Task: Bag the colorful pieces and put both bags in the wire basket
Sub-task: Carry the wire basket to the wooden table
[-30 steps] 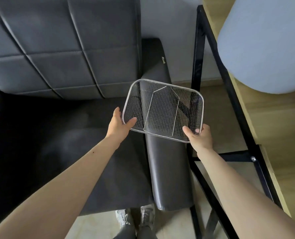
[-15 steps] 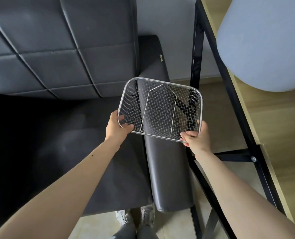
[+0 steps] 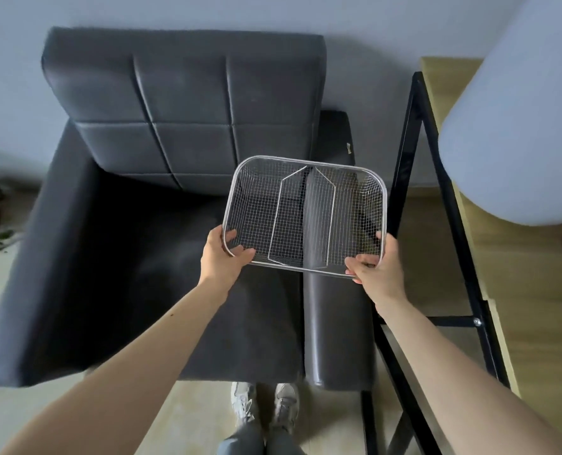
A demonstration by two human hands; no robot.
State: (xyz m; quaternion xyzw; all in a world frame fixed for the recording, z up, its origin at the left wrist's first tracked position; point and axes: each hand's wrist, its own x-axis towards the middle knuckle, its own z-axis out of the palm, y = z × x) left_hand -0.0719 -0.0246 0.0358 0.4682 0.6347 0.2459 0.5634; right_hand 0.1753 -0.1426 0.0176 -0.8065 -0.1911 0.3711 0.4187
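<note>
A silver wire basket (image 3: pixel 348 205) with two folded wire handles lying inside it hangs in the air over the right armrest of a dark armchair. My left hand (image 3: pixel 222 257) grips its near left corner. My right hand (image 3: pixel 376 264) grips its near right corner. The basket holds nothing else. No bags or colorful pieces are in view.
The dark grey armchair (image 3: pixel 141 257) fills the left and middle, its glossy right armrest (image 3: pixel 335 323) under the basket. A wooden table with a black metal frame (image 3: pixel 437 198) stands at the right, partly hidden by a pale blurred shape (image 3: pixel 519 133). My shoes (image 3: pixel 263 405) stand on the floor below.
The view has pulled back and tilted up, showing the whole armchair. Both hands keep hold of the basket, which now sits level and a little further right over the armrest.
</note>
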